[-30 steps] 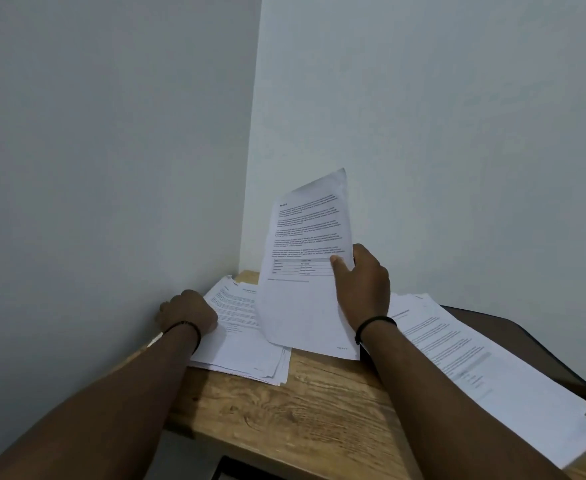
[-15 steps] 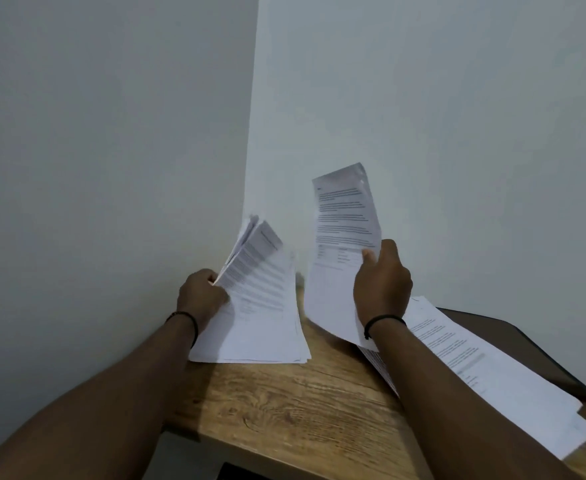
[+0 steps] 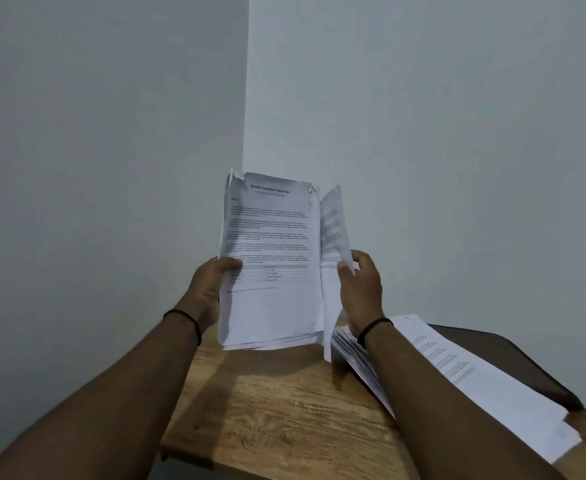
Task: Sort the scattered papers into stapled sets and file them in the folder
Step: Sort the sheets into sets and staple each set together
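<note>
1. Nearest the camera, two bare forearms reach in over a wooden table [image 3: 284, 403], and each wrist wears a thin dark band.
2. To the right, a loose pile [image 3: 464, 372] of printed sheets lies fanned along the table, running toward its right edge; the right forearm crosses over the pile's near-left part and hides it.
3. Under the pile's far side sits a dark folder [image 3: 513, 362], flat and partly covered by the sheets. Whether anything is filed inside it cannot be told.
4. Up from the table, the left hand [image 3: 212, 285] clamps the left edge of a thick stack [image 3: 274, 258], thumb across the front page, holding it upright with its bottom edge just above the wood.
5. The stack's top page shows a printed heading, text blocks and a small table; the upper corners are crumpled.
6. The right hand [image 3: 361, 289] pinches a single sheet [image 3: 333, 233] just right of the stack, touching its edge, angled slightly away.
7. Behind everything, two plain pale walls meet in a corner [image 3: 246, 98] directly behind the stack.
</note>
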